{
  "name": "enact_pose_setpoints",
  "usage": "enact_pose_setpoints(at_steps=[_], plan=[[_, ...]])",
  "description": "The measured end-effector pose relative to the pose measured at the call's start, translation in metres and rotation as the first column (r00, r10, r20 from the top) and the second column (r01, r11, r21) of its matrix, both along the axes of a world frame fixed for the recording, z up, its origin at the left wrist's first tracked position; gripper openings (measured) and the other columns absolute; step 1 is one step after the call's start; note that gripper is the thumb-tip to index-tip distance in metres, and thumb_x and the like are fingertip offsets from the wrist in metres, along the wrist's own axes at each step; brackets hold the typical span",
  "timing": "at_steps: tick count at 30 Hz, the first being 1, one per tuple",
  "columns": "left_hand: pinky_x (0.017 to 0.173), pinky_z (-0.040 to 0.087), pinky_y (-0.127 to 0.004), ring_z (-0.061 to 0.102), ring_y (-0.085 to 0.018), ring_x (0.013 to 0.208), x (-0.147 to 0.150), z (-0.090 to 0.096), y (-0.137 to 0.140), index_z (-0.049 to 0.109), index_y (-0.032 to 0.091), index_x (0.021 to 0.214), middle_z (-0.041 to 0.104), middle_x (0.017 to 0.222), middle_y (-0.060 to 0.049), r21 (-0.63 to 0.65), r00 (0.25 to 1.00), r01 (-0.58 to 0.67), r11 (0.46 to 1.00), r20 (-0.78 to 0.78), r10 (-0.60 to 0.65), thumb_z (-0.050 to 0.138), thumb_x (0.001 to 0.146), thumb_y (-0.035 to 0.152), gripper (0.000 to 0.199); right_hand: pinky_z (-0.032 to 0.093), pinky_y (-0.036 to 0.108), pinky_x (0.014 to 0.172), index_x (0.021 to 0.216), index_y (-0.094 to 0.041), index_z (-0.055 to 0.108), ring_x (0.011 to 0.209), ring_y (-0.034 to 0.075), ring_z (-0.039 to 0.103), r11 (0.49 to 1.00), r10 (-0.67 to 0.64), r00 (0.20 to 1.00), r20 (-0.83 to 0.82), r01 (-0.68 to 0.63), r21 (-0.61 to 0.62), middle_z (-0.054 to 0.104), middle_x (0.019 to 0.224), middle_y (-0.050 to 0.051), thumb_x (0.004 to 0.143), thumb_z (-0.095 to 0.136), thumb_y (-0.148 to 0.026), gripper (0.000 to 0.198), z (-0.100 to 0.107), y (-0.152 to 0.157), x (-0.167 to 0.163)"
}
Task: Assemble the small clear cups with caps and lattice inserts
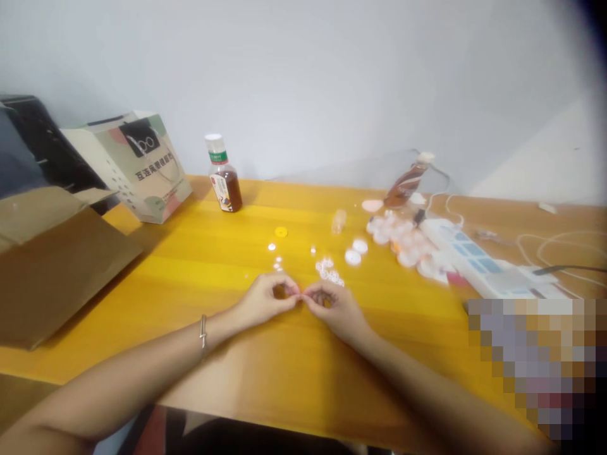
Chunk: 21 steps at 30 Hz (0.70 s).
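Observation:
My left hand (271, 298) and my right hand (336, 308) meet above the wooden table (265, 373), thumb and forefinger of each pinched together. Their fingertips touch around something too small to make out. Just beyond my right hand lies a cluster of small white rings (329, 272). Past my left hand are a few tiny white pieces (278, 260), a white disc (272, 247) and a yellow disc (281, 232). Two larger white discs (353, 256) rest to the right of the rings.
A bottle of brown drink (227, 186) stands at the back left, beside a paper bag (156, 164). An open cardboard box (61, 272) takes up the left. To the right are a tilted bottle (405, 183), a pile of round pale packets (403, 237), a power strip (467, 249) and cables.

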<state>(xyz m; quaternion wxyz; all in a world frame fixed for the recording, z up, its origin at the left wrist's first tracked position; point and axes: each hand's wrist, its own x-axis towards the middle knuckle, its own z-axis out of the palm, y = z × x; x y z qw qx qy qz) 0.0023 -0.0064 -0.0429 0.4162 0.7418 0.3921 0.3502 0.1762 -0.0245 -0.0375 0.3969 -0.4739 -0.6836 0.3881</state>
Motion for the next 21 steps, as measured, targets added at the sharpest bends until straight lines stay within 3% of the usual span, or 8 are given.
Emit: enact_pose_setpoints(at_steps=[5,9,13,21], plan=[[0.067,0.043,-0.022,0.054,-0.01,0.068,0.0,-0.001,0.004,0.06,0.014,0.074,0.061,0.072,-0.001,0.019,1.0,-0.014,1.0,-0.028,0.015,0.058,0.073,0.021,0.008,0.035,0.021,0.045,0.068,-0.018,0.06,0.047,0.009,0.042,0.999,-0.014,0.995,0.099,0.01,0.04,0.05,0.053,-0.004,0.072,0.056,-0.022,0.007,-0.008,0.006,0.001],[0.069,0.042,-0.024,0.054,-0.011,0.07,-0.003,0.001,0.009,0.06,0.015,0.075,0.061,0.073,-0.001,0.037,0.997,-0.034,0.999,-0.07,0.036,0.056,0.074,0.022,0.008,0.044,0.026,0.059,0.074,-0.019,0.058,0.063,0.014,0.054,0.973,-0.053,0.984,0.171,0.013,0.23,0.06,0.068,0.001,0.072,0.058,-0.023,0.004,-0.013,0.012,0.006],[0.076,0.04,-0.027,0.054,-0.013,0.076,-0.005,0.004,0.012,0.06,0.017,0.072,0.061,0.076,-0.001,0.125,0.991,-0.042,0.991,-0.124,0.058,0.057,0.074,0.021,0.006,0.046,0.034,0.076,0.09,-0.021,0.055,0.083,0.02,0.058,0.922,-0.027,0.977,0.213,-0.058,0.382,0.064,0.088,0.005,0.071,0.061,-0.022,0.02,-0.016,0.014,0.009],[0.083,0.036,-0.033,0.051,-0.016,0.087,-0.002,0.0,0.014,0.062,0.02,0.071,0.056,0.087,-0.001,0.182,0.973,-0.064,0.981,-0.208,0.102,0.061,0.07,0.021,0.001,0.048,0.036,0.076,0.094,-0.021,0.055,0.084,0.021,0.061,0.924,0.023,0.966,0.257,-0.119,0.364,0.065,0.089,0.007,0.074,0.058,-0.021,0.02,-0.019,0.012,0.007]])
